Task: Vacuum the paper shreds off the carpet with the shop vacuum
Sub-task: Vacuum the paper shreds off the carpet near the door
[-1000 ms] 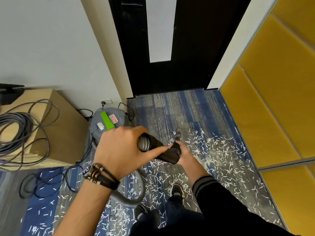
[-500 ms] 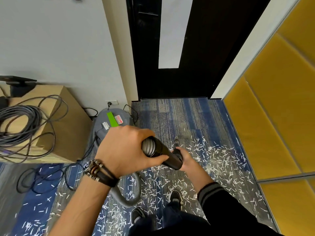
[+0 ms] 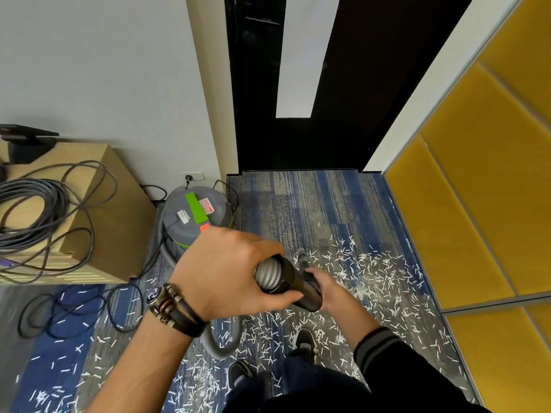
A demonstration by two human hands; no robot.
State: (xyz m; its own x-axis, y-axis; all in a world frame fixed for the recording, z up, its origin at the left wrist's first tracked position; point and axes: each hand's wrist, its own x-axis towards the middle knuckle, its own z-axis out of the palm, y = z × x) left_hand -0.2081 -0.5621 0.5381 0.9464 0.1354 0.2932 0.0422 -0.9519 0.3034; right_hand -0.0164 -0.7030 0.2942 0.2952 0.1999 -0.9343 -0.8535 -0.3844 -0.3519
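Paper shreds (image 3: 372, 272) are lying scattered over the blue-and-grey striped carpet (image 3: 298, 198). They are lying thickest around the person's shoes (image 3: 304, 342) and out toward the yellow wall panels (image 3: 477, 189), and thinning toward the dark door (image 3: 343, 129). A looser scatter is lying at lower left.

The shop vacuum (image 3: 196, 219), grey with a green band, is standing upright on the carpet against the wall, just beside a cardboard box (image 3: 119, 210). Its cord is running up to a wall outlet (image 3: 192, 176) behind it. The grey ribbed hose (image 3: 220, 347) is looping down past the shoes and rising into the black wand (image 3: 295, 281).

The left hand (image 3: 226, 272), with bracelets at the wrist, is gripping the wand's upper end where the hose enters, fingers curled over the top and thumb clamped underneath. The right hand (image 3: 331, 290), coming out of a dark sleeve, is gripping the wand lower down with its fingers wrapped round it, their tips hidden beneath the tube. The nozzle (image 3: 301, 253) is pointing down and away at the near edge of the shreds; contact with the carpet cannot be told.

A coiled cable (image 3: 29, 210) is resting on the box.
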